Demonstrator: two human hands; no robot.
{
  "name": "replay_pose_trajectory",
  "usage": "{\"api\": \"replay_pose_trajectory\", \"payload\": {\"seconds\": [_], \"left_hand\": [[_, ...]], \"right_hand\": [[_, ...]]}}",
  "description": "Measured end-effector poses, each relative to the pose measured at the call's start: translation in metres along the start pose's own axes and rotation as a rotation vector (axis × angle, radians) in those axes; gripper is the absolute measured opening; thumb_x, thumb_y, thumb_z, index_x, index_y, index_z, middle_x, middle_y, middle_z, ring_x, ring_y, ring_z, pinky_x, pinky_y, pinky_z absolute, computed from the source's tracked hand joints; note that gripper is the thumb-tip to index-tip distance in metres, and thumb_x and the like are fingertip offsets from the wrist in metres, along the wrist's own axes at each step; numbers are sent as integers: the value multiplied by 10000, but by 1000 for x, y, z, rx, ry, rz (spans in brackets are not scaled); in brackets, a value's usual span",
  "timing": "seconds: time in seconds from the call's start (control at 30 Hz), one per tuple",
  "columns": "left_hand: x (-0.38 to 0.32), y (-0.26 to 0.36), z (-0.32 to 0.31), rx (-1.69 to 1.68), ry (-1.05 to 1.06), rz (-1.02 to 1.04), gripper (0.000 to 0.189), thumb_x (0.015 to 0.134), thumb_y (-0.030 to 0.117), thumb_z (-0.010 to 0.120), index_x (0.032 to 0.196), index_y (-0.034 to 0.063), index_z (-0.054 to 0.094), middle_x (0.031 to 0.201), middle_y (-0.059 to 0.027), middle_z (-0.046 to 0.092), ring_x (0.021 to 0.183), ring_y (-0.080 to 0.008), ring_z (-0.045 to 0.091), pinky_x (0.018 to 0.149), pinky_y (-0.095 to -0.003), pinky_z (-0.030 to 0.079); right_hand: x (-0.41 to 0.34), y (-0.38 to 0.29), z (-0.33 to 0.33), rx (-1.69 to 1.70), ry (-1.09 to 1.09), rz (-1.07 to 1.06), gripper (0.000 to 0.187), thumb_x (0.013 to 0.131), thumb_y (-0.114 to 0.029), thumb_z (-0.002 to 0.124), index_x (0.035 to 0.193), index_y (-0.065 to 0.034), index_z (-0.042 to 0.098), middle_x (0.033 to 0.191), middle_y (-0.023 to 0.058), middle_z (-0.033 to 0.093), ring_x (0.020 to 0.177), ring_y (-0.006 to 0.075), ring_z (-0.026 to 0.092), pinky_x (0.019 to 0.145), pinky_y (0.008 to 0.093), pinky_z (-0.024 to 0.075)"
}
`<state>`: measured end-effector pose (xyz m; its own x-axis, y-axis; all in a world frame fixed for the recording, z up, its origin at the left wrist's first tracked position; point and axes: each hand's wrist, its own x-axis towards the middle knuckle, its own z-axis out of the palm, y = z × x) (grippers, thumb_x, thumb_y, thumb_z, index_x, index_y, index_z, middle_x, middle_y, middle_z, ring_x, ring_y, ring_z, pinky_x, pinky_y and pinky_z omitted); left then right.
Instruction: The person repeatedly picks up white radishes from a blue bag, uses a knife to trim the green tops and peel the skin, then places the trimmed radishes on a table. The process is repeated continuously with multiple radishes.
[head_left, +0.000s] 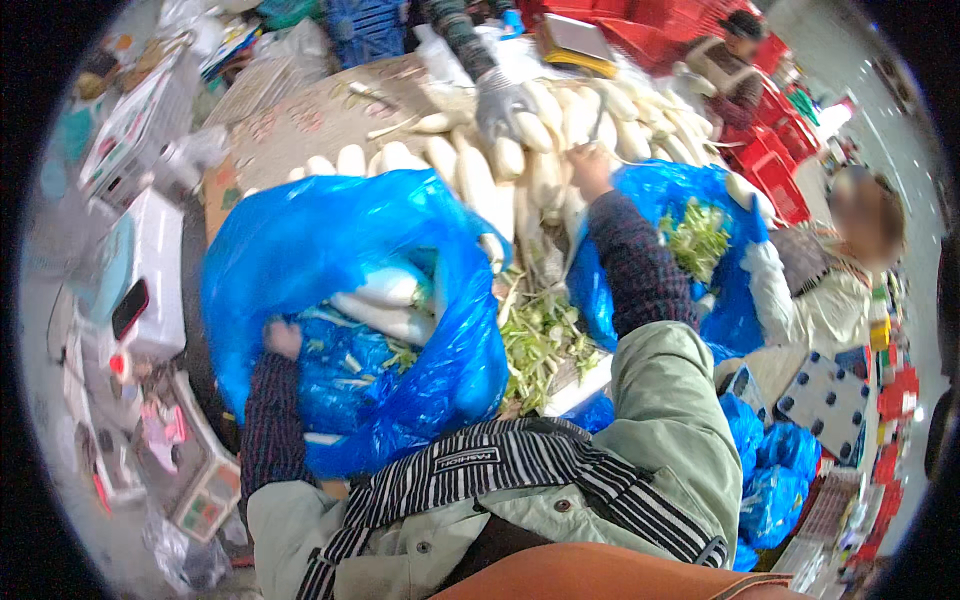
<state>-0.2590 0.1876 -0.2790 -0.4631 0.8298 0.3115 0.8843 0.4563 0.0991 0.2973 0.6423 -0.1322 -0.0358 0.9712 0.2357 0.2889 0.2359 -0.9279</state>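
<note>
My left hand (283, 339) is inside a large blue plastic bag (337, 217), near its left side; its fingers are blurred, so its grip cannot be told. White radishes (386, 315) and cut leafy pieces lie in this bag. My right hand (590, 171) reaches over the pile of white radishes (577, 116), beside a thin dark object that looks like a blade; whether the hand holds it is unclear. Cut radish greens (536, 341) lie between the bag and my right arm. A second blue bag (652, 180) with greens (697, 240) is right of that arm.
Across the table (300, 127), another person's gloved hand (502, 112) touches the radishes. A scale (577, 41) stands behind the pile. A person at the right has a white-sleeved arm (769, 292) at the second bag. Foam boxes (161, 270) and a phone (130, 308) are at the left.
</note>
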Motion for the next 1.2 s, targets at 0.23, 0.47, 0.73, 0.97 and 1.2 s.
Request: {"api": "replay_pose_trajectory", "payload": {"seconds": [0.23, 0.47, 0.73, 0.97, 1.2], "left_hand": [[56, 32, -28, 19, -282, -85, 321, 755, 284, 610, 919, 14, 667, 943, -237, 643, 863, -433, 596, 766, -510, 484], [40, 95, -103, -13, -488, 35, 386, 769, 359, 634, 941, 17, 678, 991, -250, 643, 940, -411, 599, 792, -483, 489], [-123, 139, -238, -408, -40, 269, 522, 610, 355, 819, 990, 33, 663, 897, -156, 606, 879, -326, 591, 778, -414, 492], [-206, 189, -326, -1544, -334, -17, 562, 754, 128, 792, 1221, -6, 510, 1139, -81, 608, 1051, -191, 592, 918, -355, 479], [-189, 256, -325, -1475, -362, 157, 630, 853, 212, 712, 1332, -2, 364, 1183, -134, 577, 1047, -217, 591, 931, -382, 476]], "right_hand": [[-146, -23, -37, 222, -101, -30, 110, 848, -94, 683, 921, -26, 635, 822, 37, 684, 691, 85, 602, 596, 258, 492], [-312, -32, -112, 196, -292, 161, 180, 876, -11, 628, 1008, -10, 505, 1018, 136, 679, 913, 188, 666, 713, 303, 557], [-467, -78, -151, 291, -188, 243, 129, 913, -39, 608, 911, -59, 480, 1008, 152, 665, 877, 191, 657, 700, 294, 526], [-518, -152, -114, 492, -566, 257, 151, 914, 2, 578, 920, -55, 438, 990, 160, 662, 832, 187, 659, 668, 274, 516], [-497, -203, -103, 130, -428, -172, 174, 890, -103, 650, 920, -51, 487, 621, 63, 558, 522, 145, 545, 490, 292, 431]]}}
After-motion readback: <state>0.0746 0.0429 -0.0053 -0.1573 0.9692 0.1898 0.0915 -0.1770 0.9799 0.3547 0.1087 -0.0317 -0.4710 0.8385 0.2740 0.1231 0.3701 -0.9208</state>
